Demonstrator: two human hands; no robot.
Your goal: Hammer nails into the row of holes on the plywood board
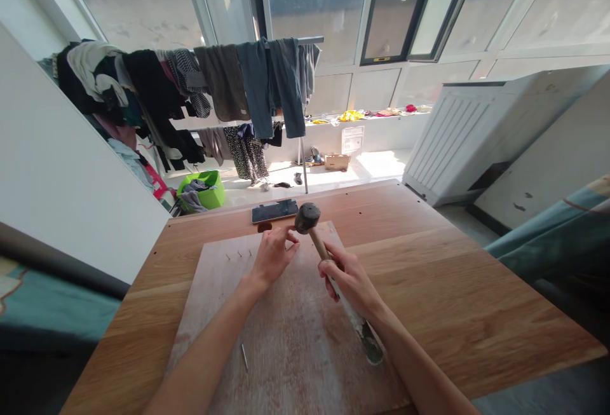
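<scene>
My right hand is wrapped round the wooden handle of a hammer. The hammer's dark, blunt head is raised just beside the fingers of my left hand. Those fingers are pinched together low over a worn wooden board; whatever is between them is too small or hidden to make out. Left of that hand, three thin nails stand upright in the board. Nearer to me, one loose nail lies on the board beside my left forearm.
The board rests on a wooden table. A phone lies at its far edge, near a small dark round thing. Beyond the table stand a laundry rack hung with clothes, a green basket and a white cabinet-like unit.
</scene>
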